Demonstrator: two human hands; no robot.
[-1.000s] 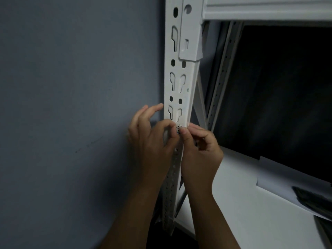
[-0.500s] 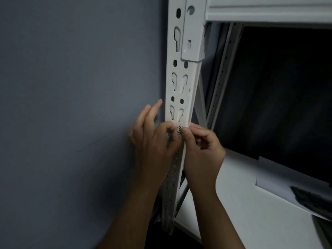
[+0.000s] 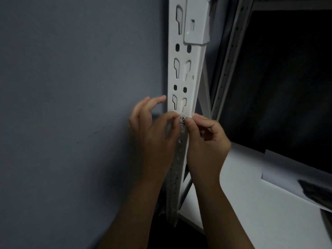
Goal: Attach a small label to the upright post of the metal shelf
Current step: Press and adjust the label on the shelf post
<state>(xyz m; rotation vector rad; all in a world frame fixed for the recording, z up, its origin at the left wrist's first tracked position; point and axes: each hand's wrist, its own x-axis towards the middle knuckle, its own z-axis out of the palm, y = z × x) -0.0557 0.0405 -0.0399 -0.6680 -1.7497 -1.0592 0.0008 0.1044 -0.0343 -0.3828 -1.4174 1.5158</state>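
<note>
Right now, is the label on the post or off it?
On it: the label lies against the post, pinched between left hand and right hand.

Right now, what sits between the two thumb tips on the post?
In the head view, the small label, white with dark marks, lies against the white post between the left hand and right hand, both pinching it.

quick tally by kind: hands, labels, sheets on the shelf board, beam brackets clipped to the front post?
Hands: 2, left hand and right hand
Label: 1, label, pinched against the post
Paper sheet: 1, paper sheet, on the shelf board
Beam bracket: 1, beam bracket
Total: 5
</note>
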